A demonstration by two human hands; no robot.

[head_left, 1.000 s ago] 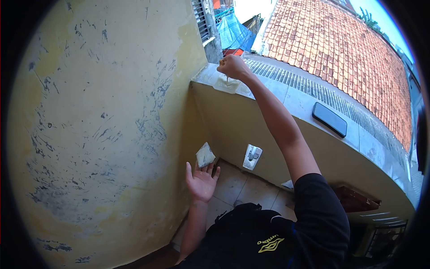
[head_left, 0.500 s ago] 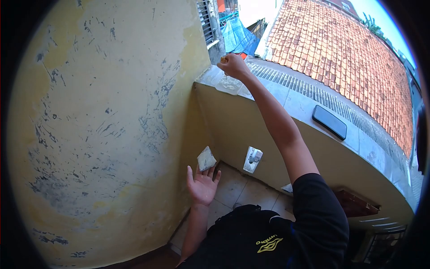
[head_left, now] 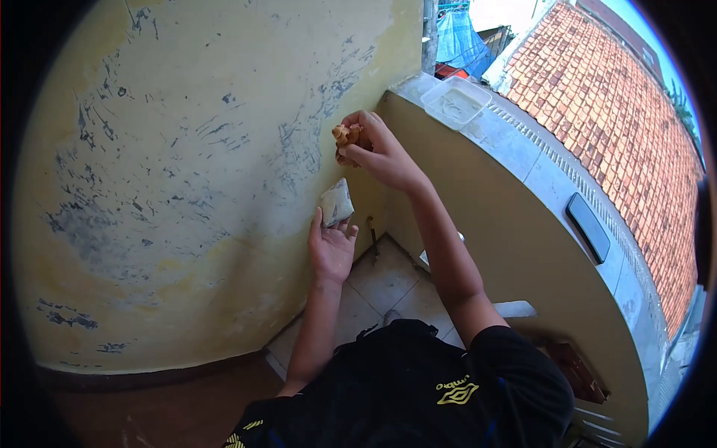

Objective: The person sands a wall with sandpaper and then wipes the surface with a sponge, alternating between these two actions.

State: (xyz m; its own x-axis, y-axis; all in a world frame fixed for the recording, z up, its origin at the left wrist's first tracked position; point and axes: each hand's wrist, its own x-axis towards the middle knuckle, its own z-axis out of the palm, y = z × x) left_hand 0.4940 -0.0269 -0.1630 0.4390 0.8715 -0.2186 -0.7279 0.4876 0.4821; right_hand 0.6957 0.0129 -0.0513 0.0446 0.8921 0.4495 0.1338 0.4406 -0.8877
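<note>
My left hand (head_left: 332,250) is raised with its palm toward me. At its fingertips it holds a small, off-white, diamond-shaped flat piece (head_left: 337,203) with a darker edge, close to the wall. Higher up, my right hand (head_left: 381,153) grips a crumpled orange-brown sponge-like lump (head_left: 349,140), its fingers wrapped around it. That lump is just in front of the yellowish wall (head_left: 246,172), whose paint is scraped and patched with grey.
A clear plastic tub (head_left: 455,104) stands on the tiled ledge (head_left: 515,153) at the corner. Further along the ledge lies a dark phone (head_left: 588,228). A pipe (head_left: 373,237) rises from the tiled floor (head_left: 385,280) in the corner. Beyond is a tiled roof (head_left: 597,112).
My right hand has come away from above the tub on the ledge, down and left toward the wall, with the lump. My left hand has risen with the off-white piece; the view has shifted left.
</note>
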